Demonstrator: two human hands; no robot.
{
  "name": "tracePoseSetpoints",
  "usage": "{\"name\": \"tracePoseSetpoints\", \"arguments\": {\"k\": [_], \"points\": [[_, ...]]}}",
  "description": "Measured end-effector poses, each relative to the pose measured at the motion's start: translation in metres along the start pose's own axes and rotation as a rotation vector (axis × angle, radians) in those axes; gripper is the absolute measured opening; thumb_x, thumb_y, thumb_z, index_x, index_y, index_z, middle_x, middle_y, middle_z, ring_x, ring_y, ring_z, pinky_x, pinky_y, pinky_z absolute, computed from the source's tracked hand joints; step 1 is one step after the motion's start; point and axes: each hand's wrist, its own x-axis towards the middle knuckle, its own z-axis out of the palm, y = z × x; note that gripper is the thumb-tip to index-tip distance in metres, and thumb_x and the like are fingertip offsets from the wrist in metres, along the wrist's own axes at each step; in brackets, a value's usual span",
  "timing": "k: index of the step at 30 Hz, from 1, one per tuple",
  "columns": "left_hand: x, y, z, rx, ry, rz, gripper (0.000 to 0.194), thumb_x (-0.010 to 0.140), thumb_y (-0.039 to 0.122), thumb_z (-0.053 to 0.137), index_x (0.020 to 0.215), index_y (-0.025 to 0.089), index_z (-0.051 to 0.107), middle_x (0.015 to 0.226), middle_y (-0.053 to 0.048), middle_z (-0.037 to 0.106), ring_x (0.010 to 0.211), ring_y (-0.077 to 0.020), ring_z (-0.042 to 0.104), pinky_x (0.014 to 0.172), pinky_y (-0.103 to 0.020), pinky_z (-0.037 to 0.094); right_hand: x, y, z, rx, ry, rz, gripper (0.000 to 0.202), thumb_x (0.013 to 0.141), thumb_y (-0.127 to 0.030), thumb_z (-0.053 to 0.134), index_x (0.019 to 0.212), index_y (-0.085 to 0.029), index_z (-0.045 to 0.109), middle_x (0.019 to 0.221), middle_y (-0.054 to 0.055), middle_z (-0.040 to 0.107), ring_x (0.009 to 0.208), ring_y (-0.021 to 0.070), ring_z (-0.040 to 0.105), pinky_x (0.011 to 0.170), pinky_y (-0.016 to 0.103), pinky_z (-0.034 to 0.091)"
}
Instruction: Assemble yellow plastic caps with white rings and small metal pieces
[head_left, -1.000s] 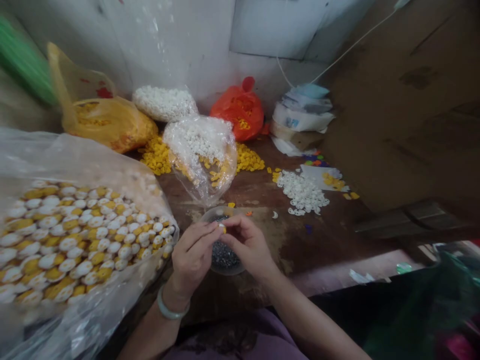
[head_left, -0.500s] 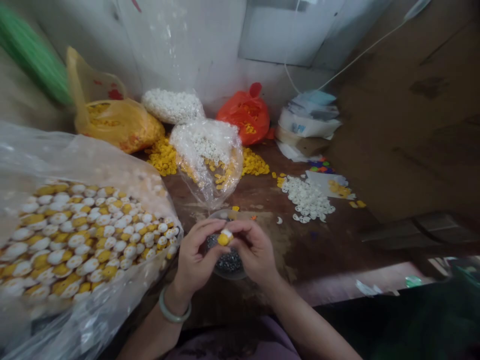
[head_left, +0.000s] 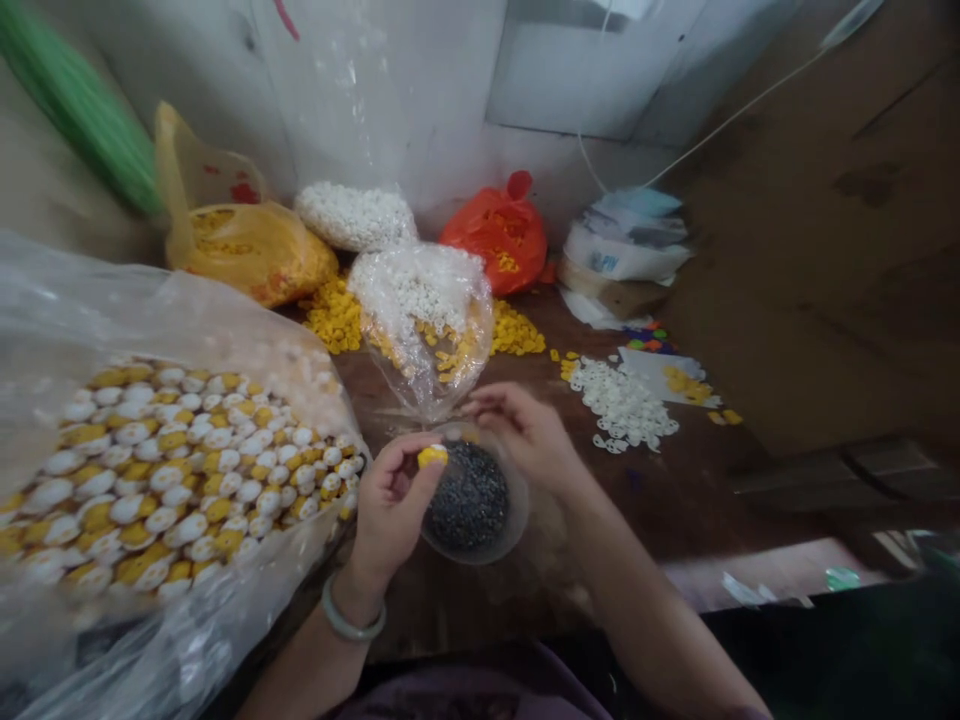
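The left hand [head_left: 390,510] had its fingers closed in a pinch on a small yellow piece [head_left: 433,456], held up at the near left edge of a bowl [head_left: 514,530]. The right hand [head_left: 532,430] had its fingers parted and loosely bent over the bowl's far right side; nothing showed between them, though they were somewhat blurred.

The piece looked light, stiff and hard to break, perhaps a little slippery if its skin was smooth plastic. Its sides seemed the best place to take hold, between thumb and forefinger, since so small a thing could slip from a loose grip.

There was one piece in the left fingers and one bowl below both hands, its dark bits [head_left: 469,495] too many to count. Beyond the fingers stood one yellow bag [head_left: 255,280], one white bag [head_left: 356,215], one red bag [head_left: 469,225] and one clear bag [head_left: 431,395]. Left of the left fingers lay one big bag [head_left: 172,300] of white-and-yellow pieces. Right of the right fingers, white pieces [head_left: 622,405] lay heaped on the surface [head_left: 487,600]; both lots were past counting.
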Motion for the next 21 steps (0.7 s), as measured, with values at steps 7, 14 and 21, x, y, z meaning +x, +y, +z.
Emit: {"name": "tracePoseSetpoints", "arguments": {"k": [7, 14, 21], "points": [[0.004, 0.000, 0.003, -0.328, 0.128, -0.347, 0.028, 0.067, 0.036, 0.081, 0.086, 0.017, 0.073, 0.076, -0.004, 0.076, 0.063, -0.0129, 0.067, 0.062, -0.023, 0.053, 0.081, 0.028, -0.005, -0.427, -0.098, 0.041, 0.012, 0.086, -0.009, 0.058, 0.085, -0.016, 0.068, 0.084, 0.004, 0.071, 0.081, 0.0175, 0.064, 0.079, 0.029, 0.047], [0.006, 0.000, 0.006, -0.411, 0.113, -0.496, 0.030, 0.060, 0.038, 0.085, 0.078, 0.016, 0.075, 0.077, -0.005, 0.076, 0.063, -0.0101, 0.065, 0.061, -0.019, 0.050, 0.138, 0.048, 0.022, -0.706, -0.100, 0.245, 0.030, 0.089, -0.004, 0.052, 0.117, -0.013, 0.061, 0.118, 0.012, 0.063, 0.108, 0.0217, 0.058, 0.093, 0.032, 0.045], [0.010, 0.002, 0.005, -0.491, 0.150, -0.543, 0.034, 0.053, 0.036, 0.089, 0.077, 0.016, 0.076, 0.073, -0.003, 0.075, 0.060, -0.0083, 0.062, 0.059, -0.017, 0.048, 0.186, 0.093, 0.050, -0.847, -0.270, 0.388, 0.027, 0.096, -0.033, 0.060, 0.115, -0.014, 0.060, 0.115, 0.008, 0.061, 0.101, 0.0219, 0.062, 0.087, 0.042, 0.053]]}}
